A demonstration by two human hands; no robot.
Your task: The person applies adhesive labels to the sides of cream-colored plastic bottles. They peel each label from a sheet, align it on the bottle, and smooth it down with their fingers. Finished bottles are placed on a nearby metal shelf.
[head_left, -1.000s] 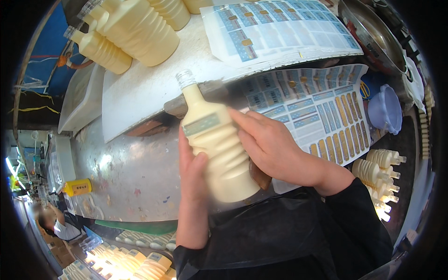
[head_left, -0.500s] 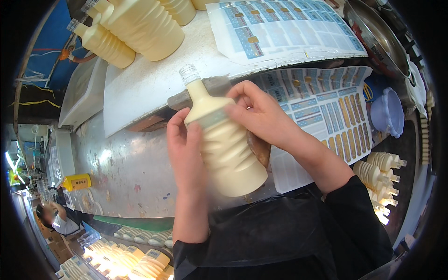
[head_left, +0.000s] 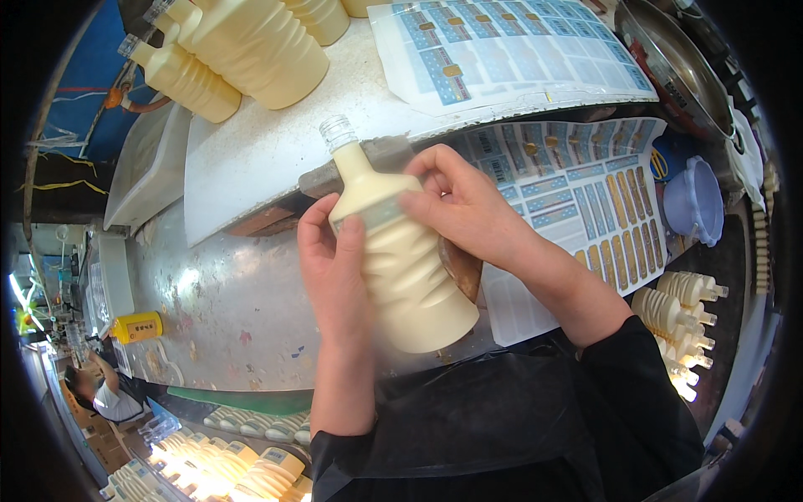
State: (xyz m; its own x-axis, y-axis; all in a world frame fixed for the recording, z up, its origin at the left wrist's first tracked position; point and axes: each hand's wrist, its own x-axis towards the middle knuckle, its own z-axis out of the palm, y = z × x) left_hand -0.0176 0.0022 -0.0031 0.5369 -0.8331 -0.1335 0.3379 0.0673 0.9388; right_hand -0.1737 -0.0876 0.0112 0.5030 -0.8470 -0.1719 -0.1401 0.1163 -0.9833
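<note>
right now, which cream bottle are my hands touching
The central ribbed bottle, with a pale label strip across its upper body: your left fingers and right fingers touch it, not the other bottles.

A small workshop, by the look of it: the metal worktop [head_left: 226,293] is scuffed and flecked with stains. Over it there's a cream ribbed bottle [head_left: 410,293], and batches of similar bottles [head_left: 259,54] crowd its far side, its right end and its near edge. Toward its right lie printed label sheets [head_left: 577,201]; another person [head_left: 113,402] is off its left end.
</note>
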